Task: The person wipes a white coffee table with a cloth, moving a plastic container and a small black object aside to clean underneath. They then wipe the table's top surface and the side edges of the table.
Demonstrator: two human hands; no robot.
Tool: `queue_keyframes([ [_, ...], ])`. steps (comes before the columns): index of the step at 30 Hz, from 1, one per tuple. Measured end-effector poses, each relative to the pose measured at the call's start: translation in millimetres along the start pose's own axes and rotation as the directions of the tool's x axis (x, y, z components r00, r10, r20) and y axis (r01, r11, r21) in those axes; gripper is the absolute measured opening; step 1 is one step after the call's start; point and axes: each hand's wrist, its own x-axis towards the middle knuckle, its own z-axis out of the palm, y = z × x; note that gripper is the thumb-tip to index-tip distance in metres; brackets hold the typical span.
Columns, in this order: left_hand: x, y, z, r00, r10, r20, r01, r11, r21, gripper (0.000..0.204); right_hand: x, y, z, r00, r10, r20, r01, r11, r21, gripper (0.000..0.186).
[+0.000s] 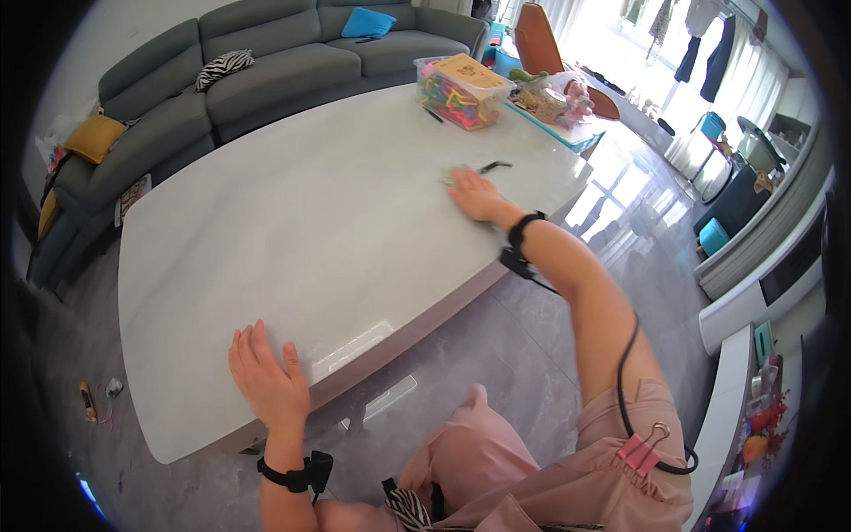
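My left hand (270,377) rests palm down near the front left of the white glossy table (266,222), fingers stretched out and slightly apart. My right hand (477,195) reaches to the table's right part, its fingers laid out flat over something small and pale, blurred and partly hidden beneath them. A thin dark object (495,165) lies just beyond those fingers.
A tub of colourful pieces (456,99) and a blue-edged tray (576,142) with soft things occupy the back right. Beyond stand a grey sofa (275,75) and a brown chair (538,40). A white cabinet (720,390) runs along the right.
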Motion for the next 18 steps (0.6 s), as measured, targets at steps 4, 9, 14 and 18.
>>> queue_keyframes([
  [4,2.3,1.9,1.4,0.999,0.018,-0.041,-0.017,1.000,0.014,0.045,-67.2,86.9,-10.8,0.984,0.141,-0.106,-0.139,0.990,0.025,0.064],
  [9,1.5,4.3,7.4,0.999,0.008,-0.031,-0.007,1.000,0.013,0.048,-94.1,41.5,-6.0,0.977,0.021,-0.212,-0.024,1.000,-0.010,0.049],
  [14,0.8,8.2,3.6,0.992,0.095,-0.084,-0.083,0.988,0.129,0.041,-147.6,-55.6,21.4,0.699,-0.499,-0.512,0.604,0.795,0.050,0.042],
  [18,-1.0,31.6,9.6,0.984,0.168,-0.052,-0.165,0.985,0.052,0.042,-123.3,5.2,25.9,0.708,-0.453,-0.541,0.508,0.860,-0.055,0.041],
])
